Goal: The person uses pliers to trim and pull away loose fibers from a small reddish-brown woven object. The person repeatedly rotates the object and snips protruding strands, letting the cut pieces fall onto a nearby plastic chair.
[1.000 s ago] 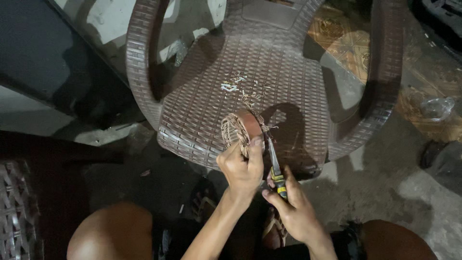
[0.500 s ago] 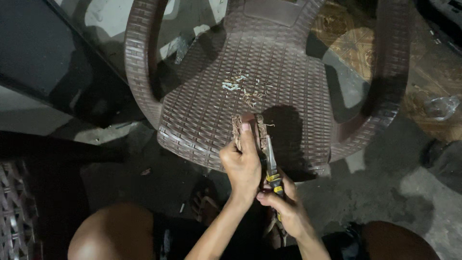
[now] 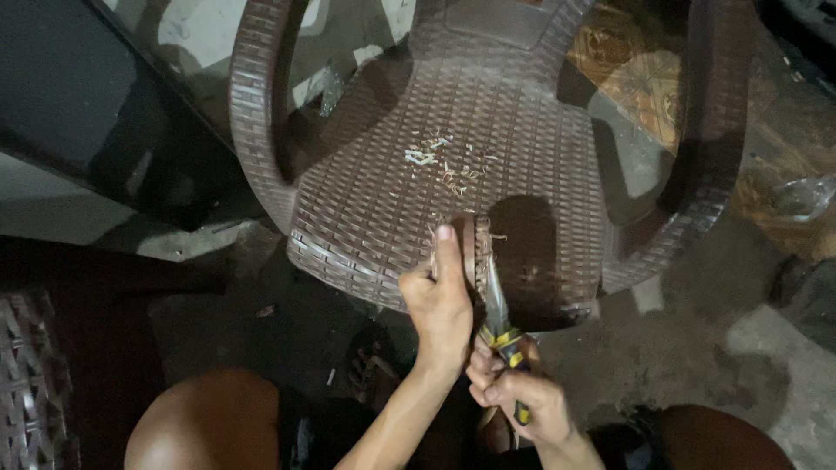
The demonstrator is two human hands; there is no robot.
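My left hand [image 3: 442, 300] grips a small brown round piece with frayed pale fibres [image 3: 470, 248], held upright on edge over the front of a brown woven-pattern plastic chair's seat [image 3: 374, 209]. My right hand [image 3: 514, 396] is closed on the yellow-and-black handles of a pair of snips [image 3: 503, 329]. The blades point up against the right side of the round piece. Pale cut scraps [image 3: 440, 161] lie scattered on the middle of the seat.
The chair's armrests [image 3: 257, 104] curve up on both sides. A dark panel [image 3: 78, 104] stands at the left, another woven chair's edge [image 3: 26, 392] at bottom left. My knees [image 3: 205, 422] show at the bottom, rough concrete floor [image 3: 697, 348] at right.
The round piece has turned from showing its flat face to standing edge-on. Both hands have shifted slightly right and lower, the snips staying against the piece.
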